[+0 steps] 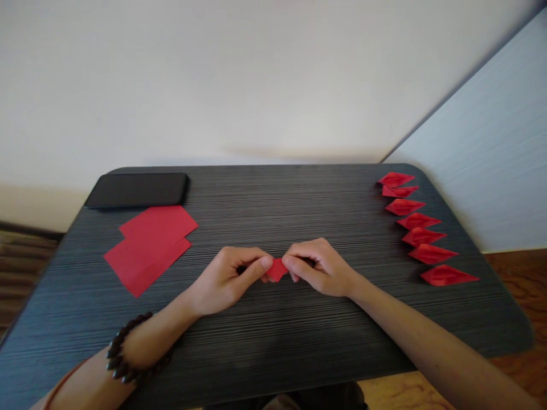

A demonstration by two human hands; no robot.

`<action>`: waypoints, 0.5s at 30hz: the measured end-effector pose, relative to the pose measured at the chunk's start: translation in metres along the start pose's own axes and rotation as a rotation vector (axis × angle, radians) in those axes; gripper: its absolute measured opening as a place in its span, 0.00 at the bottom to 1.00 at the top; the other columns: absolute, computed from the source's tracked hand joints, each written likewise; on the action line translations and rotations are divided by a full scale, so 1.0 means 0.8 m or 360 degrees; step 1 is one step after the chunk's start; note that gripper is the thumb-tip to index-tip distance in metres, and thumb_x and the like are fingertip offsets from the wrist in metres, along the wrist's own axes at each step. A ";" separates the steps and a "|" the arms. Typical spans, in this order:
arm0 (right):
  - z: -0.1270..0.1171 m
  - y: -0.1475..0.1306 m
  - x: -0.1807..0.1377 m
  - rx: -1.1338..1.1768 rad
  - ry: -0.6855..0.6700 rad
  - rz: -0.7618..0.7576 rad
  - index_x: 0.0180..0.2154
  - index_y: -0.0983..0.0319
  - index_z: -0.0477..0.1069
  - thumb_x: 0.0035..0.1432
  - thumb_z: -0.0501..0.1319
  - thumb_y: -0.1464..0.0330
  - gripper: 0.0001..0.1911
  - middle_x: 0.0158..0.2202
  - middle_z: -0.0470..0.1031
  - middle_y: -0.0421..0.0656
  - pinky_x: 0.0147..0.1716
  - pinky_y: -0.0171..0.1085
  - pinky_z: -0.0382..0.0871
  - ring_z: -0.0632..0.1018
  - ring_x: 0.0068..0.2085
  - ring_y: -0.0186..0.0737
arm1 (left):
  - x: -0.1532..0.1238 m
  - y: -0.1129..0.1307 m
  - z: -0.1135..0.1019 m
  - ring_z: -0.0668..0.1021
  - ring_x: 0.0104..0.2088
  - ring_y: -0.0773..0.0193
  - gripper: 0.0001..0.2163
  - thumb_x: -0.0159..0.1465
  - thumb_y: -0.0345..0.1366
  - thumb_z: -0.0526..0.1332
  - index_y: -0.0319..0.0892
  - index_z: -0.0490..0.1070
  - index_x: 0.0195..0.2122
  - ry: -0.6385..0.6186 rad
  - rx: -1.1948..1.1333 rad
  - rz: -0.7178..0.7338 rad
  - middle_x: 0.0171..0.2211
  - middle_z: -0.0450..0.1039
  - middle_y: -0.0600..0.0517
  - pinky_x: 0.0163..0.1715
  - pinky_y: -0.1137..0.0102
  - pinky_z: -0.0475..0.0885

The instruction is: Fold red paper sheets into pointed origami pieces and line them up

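Between my two hands is a small piece of folded red paper [277, 270], its lower point showing below the fingers. My left hand [233, 276] pinches its left side, thumb on top and fingers curled underneath. On the other side, my right hand [320, 267] grips the right edge between thumb and bent fingers. Most of the paper is covered by the fingertips. Flat red paper sheets [149, 250] lie overlapping to the left of my left hand. Several folded red paper pieces [431, 254], pointed at the ends, stand in a column to the right.
A black phone [137, 190] lies at the back left of the dark wood-grain table [290, 210], just behind the red sheets. A white wall [256, 80] rises behind the table, and a pale panel [496, 136] stands along the right. The table's corners are rounded.
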State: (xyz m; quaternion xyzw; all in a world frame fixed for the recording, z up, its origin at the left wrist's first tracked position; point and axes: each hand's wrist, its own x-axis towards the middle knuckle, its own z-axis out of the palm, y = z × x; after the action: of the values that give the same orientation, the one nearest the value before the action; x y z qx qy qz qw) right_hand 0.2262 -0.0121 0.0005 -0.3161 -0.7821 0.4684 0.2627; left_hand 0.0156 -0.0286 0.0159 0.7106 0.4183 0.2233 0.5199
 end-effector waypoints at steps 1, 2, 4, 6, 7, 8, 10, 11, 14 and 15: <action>0.001 0.000 0.000 -0.0031 0.0005 -0.0019 0.25 0.64 0.69 0.63 0.53 0.66 0.16 0.21 0.69 0.37 0.23 0.28 0.58 0.67 0.21 0.27 | 0.000 -0.001 0.000 0.72 0.25 0.70 0.14 0.67 0.40 0.52 0.38 0.74 0.34 0.0006 0.0049 -0.0003 0.27 0.75 0.52 0.25 0.76 0.65; 0.001 0.001 0.000 -0.0064 0.0009 -0.0039 0.26 0.64 0.69 0.63 0.53 0.66 0.15 0.21 0.69 0.37 0.23 0.28 0.58 0.66 0.21 0.26 | -0.001 -0.002 0.001 0.72 0.26 0.69 0.14 0.67 0.40 0.53 0.38 0.74 0.35 0.0011 0.0094 -0.0004 0.27 0.75 0.52 0.25 0.76 0.65; 0.003 0.001 -0.001 -0.0122 0.0017 -0.0070 0.27 0.64 0.70 0.63 0.53 0.66 0.15 0.20 0.68 0.36 0.22 0.28 0.57 0.65 0.21 0.26 | -0.001 -0.004 0.002 0.73 0.27 0.69 0.13 0.66 0.40 0.54 0.39 0.75 0.35 0.0028 0.0134 -0.0004 0.27 0.75 0.53 0.27 0.75 0.67; 0.004 0.001 -0.001 -0.0154 0.0023 -0.0094 0.27 0.64 0.70 0.63 0.53 0.66 0.15 0.20 0.68 0.37 0.22 0.28 0.57 0.65 0.21 0.26 | -0.001 -0.005 0.005 0.74 0.27 0.70 0.12 0.66 0.38 0.54 0.39 0.75 0.34 0.0056 0.0101 -0.0007 0.27 0.75 0.53 0.28 0.76 0.68; 0.004 0.001 -0.002 -0.0163 0.0027 -0.0104 0.28 0.64 0.70 0.64 0.53 0.66 0.14 0.21 0.68 0.37 0.22 0.28 0.57 0.65 0.21 0.27 | 0.000 -0.005 0.005 0.74 0.27 0.70 0.12 0.66 0.38 0.54 0.39 0.75 0.33 0.0074 0.0075 -0.0009 0.27 0.76 0.53 0.28 0.77 0.68; 0.004 0.001 -0.002 -0.0167 0.0033 -0.0113 0.28 0.64 0.70 0.64 0.53 0.67 0.14 0.21 0.68 0.37 0.23 0.28 0.58 0.66 0.21 0.27 | 0.000 -0.005 0.006 0.74 0.27 0.71 0.12 0.66 0.37 0.54 0.39 0.75 0.33 0.0090 0.0055 -0.0016 0.27 0.76 0.53 0.28 0.77 0.69; 0.005 0.001 -0.002 -0.0176 0.0050 -0.0123 0.28 0.64 0.71 0.63 0.53 0.67 0.14 0.20 0.68 0.37 0.23 0.28 0.58 0.66 0.22 0.27 | 0.000 -0.004 0.007 0.74 0.26 0.71 0.12 0.66 0.37 0.54 0.39 0.75 0.31 0.0117 0.0036 -0.0040 0.26 0.75 0.53 0.27 0.77 0.69; 0.005 0.000 -0.002 -0.0181 0.0061 -0.0126 0.29 0.64 0.71 0.63 0.53 0.67 0.13 0.21 0.68 0.37 0.23 0.28 0.58 0.66 0.22 0.27 | 0.000 -0.004 0.007 0.74 0.25 0.71 0.13 0.66 0.37 0.55 0.39 0.75 0.30 0.0129 0.0024 -0.0058 0.25 0.75 0.53 0.26 0.77 0.69; 0.004 0.001 -0.003 -0.0181 0.0106 -0.0110 0.31 0.64 0.71 0.63 0.53 0.66 0.12 0.23 0.70 0.37 0.23 0.28 0.59 0.67 0.23 0.27 | -0.001 -0.005 0.006 0.74 0.25 0.71 0.13 0.66 0.39 0.54 0.38 0.74 0.32 0.0160 -0.0096 -0.0110 0.26 0.74 0.53 0.24 0.77 0.69; 0.004 0.001 -0.003 -0.0174 0.0131 -0.0096 0.32 0.64 0.71 0.63 0.53 0.66 0.12 0.24 0.70 0.38 0.24 0.29 0.60 0.68 0.24 0.28 | -0.001 -0.005 0.005 0.74 0.25 0.71 0.12 0.66 0.39 0.54 0.38 0.73 0.34 0.0170 -0.0156 -0.0119 0.26 0.74 0.52 0.24 0.77 0.69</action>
State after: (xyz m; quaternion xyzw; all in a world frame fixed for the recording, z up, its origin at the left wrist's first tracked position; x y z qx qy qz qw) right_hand 0.2261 -0.0154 -0.0017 -0.3252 -0.8043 0.4034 0.2909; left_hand 0.0168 -0.0312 0.0105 0.6554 0.4602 0.2615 0.5389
